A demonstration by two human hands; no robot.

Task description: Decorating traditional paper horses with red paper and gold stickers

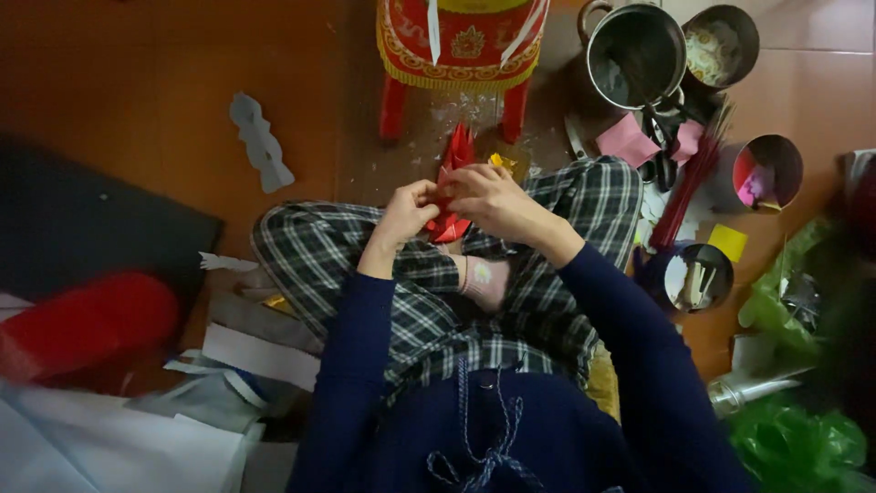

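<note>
Head view: I see both hands pinching one folded red paper piece above the crossed legs. Left hand fingers closed on its near edge; right hand fingers closed over its middle. Folding looks partly done. Beyond the fingers stands a red stool.

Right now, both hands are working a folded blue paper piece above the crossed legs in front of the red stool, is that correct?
Not quite: the head view shows the folded paper piece is red, not blue. The left hand and right hand do hold it above the crossed legs, before the red stool.
</note>
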